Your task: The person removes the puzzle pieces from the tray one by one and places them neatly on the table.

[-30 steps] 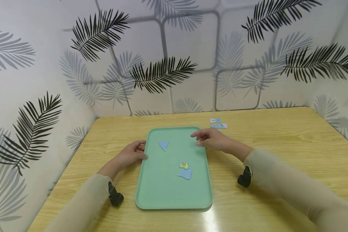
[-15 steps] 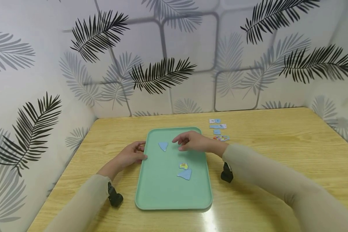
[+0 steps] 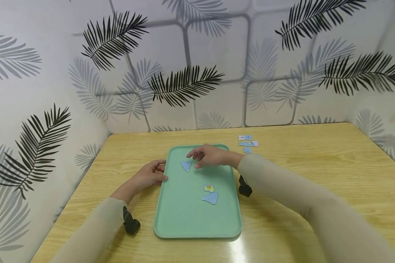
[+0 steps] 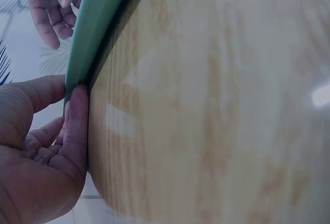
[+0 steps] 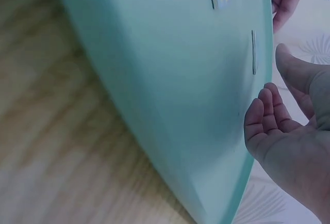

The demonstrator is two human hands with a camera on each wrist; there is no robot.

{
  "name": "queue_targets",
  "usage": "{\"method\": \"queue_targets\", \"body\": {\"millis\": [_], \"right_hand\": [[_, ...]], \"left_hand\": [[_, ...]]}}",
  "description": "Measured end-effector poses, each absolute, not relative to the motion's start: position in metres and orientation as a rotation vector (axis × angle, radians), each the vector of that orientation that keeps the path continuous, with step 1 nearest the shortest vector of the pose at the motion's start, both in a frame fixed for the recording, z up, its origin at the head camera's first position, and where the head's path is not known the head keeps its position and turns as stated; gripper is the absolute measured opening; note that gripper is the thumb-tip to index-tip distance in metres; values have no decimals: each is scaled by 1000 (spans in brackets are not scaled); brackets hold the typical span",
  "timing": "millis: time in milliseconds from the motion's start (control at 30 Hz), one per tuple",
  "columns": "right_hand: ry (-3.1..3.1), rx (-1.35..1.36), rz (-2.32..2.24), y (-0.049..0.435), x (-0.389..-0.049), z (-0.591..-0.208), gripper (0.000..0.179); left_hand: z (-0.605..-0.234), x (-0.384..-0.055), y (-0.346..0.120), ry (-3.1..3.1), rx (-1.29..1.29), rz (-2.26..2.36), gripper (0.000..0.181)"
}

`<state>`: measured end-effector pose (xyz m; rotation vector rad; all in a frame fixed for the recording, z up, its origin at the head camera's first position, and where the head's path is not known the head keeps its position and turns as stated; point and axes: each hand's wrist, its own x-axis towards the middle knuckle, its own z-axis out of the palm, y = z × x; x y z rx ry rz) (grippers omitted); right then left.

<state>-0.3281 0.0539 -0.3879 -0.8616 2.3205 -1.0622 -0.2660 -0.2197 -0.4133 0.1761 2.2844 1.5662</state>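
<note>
My left hand (image 3: 150, 174) grips the left rim of a green tray (image 3: 197, 226); in the left wrist view its thumb and fingers (image 4: 77, 121) pinch that edge. Above the tray's far half hovers my right hand (image 3: 209, 156), fingers loosely bent and holding nothing. Just left of its fingertips lies a light-blue, roughly triangular puzzle piece (image 3: 185, 166), seen nearly edge-on in the right wrist view. Nearer the tray's middle are a small piece with a yellow picture (image 3: 209, 188) and another light-blue piece (image 3: 211, 198), close together.
Behind the tray's right far corner, several puzzle pieces lie in rows on the wooden table (image 3: 309, 157), among them a blue-and-white strip (image 3: 248, 144) and a small blue piece (image 3: 247, 150). A leaf-patterned wall (image 3: 217, 102) stands along the table's back edge.
My right hand has moved left from the tray's right rim, over the tray, to beside the upper blue piece. My left hand has stayed on the rim.
</note>
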Motion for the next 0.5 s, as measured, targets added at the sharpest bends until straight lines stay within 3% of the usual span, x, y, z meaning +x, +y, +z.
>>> {"method": "queue_targets", "body": {"millis": [500], "right_hand": [[2292,-911,-959,34,-341,-390,49]], "left_hand": [[-414,-267,-222,2287,177,1559,67]]}}
